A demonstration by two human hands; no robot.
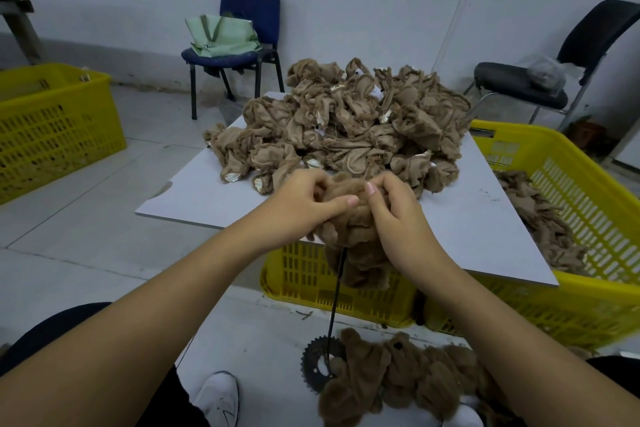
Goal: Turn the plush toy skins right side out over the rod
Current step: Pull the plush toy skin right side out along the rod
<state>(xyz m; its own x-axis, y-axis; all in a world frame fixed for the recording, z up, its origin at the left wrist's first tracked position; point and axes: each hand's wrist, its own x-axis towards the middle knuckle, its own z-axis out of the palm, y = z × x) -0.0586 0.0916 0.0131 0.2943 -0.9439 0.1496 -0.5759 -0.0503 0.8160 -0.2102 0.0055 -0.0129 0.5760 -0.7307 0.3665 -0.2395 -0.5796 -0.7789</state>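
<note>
At the board's near edge: both hands work one skin.
Left hand (304,201): fingers curled, gripping the brown plush skin (349,236).
Right hand (398,211): pinching the same skin.
Rod (337,291): upright beneath the skin, rising from a sprocket base (313,362).
Pile of inside-out skins (346,121): board's far half.
Turned skins (398,371): floor, beside the base.

The top of the rod (337,291) was buried inside the fuzzy plush skin (349,218), so its tip could not be seen. The fingers of the left hand (304,199) and the right hand (394,208) sank into the fur, and the exact grip was unclear. The toothed base disc (313,362) was partly covered by the turned skins on the floor (398,374). The yellow crate under the table (332,284) showed only its front wall. The left crate (52,125) and the right crate (568,184) ran off the picture's edges. The print on the green bag (225,36) was too small to read.
</note>
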